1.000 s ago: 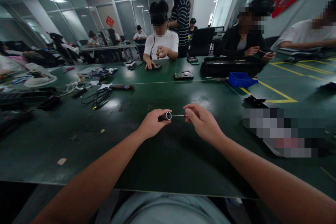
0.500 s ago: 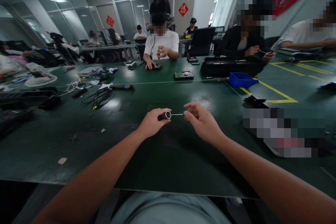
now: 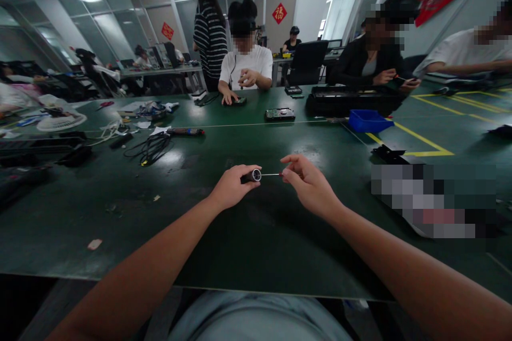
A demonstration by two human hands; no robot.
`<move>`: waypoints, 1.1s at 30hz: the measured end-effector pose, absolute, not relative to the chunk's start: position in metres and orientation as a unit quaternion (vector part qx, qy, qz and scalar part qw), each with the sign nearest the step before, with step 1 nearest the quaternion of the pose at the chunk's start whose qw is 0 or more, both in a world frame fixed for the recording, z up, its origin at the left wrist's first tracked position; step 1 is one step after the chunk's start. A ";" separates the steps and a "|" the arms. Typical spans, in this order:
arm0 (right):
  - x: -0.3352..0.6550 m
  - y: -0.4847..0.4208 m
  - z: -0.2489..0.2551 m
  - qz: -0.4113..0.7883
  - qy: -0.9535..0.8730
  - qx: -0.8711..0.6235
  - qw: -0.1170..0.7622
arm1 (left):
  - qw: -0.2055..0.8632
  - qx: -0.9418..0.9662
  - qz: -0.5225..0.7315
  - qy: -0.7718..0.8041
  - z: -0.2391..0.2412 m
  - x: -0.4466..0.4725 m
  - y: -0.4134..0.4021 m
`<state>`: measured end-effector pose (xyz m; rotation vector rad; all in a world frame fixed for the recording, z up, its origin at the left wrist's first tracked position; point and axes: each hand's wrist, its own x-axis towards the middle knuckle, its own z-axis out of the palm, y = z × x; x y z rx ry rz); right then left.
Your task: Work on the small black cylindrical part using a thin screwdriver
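Above the green table (image 3: 224, 256), my left hand (image 3: 228, 187) is closed around a short dark cylindrical part (image 3: 256, 175). Its round end, rimmed in silver, faces me. My right hand (image 3: 314, 186) pinches a screwdriver (image 3: 272, 174) between thumb and fingers. The thin metal shaft points left, its tip at the edge of the cylinder's silver-rimmed end; whether it sits inside a screw is too small to tell. A bit of red shows where the shaft meets my right fingertips, and my fingers hide most of the handle.
A hard drive (image 3: 280, 114), a blue bin (image 3: 368, 121) and a long black housing (image 3: 352, 100) lie farther back. Left are a corded pen-shaped tool (image 3: 186, 131), tangled cables (image 3: 150, 149) and a white round grille (image 3: 62, 121). Co-workers sit across the table; a blurred-out object lies right.
My right hand and the screwdriver have shifted very slightly right. My left hand holds still with the cylindrical part. In the background, a standing person in a striped top has moved left.
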<state>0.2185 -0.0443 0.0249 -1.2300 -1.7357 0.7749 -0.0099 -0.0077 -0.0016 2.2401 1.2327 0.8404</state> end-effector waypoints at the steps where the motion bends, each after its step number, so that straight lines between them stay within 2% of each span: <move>1: 0.219 -0.044 0.025 0.319 -0.689 -0.489 0.429 | 0.223 0.811 0.304 0.447 -0.002 -0.010 -0.008; 9: 0.218 -0.042 0.022 0.327 -0.653 -0.487 0.480 | 0.227 0.813 0.297 0.446 0.000 -0.009 -0.009; 21: 0.218 -0.035 0.015 0.424 -0.569 -0.434 0.555 | 0.211 0.832 0.280 0.430 0.000 -0.006 -0.010; 28: 0.215 -0.027 0.009 0.533 -0.434 -0.436 0.581 | 0.211 0.846 0.287 0.398 0.003 -0.005 -0.012; 33: 0.221 -0.019 0.007 0.636 -0.345 -0.432 0.539 | 0.195 0.850 0.288 0.395 0.002 -0.008 -0.009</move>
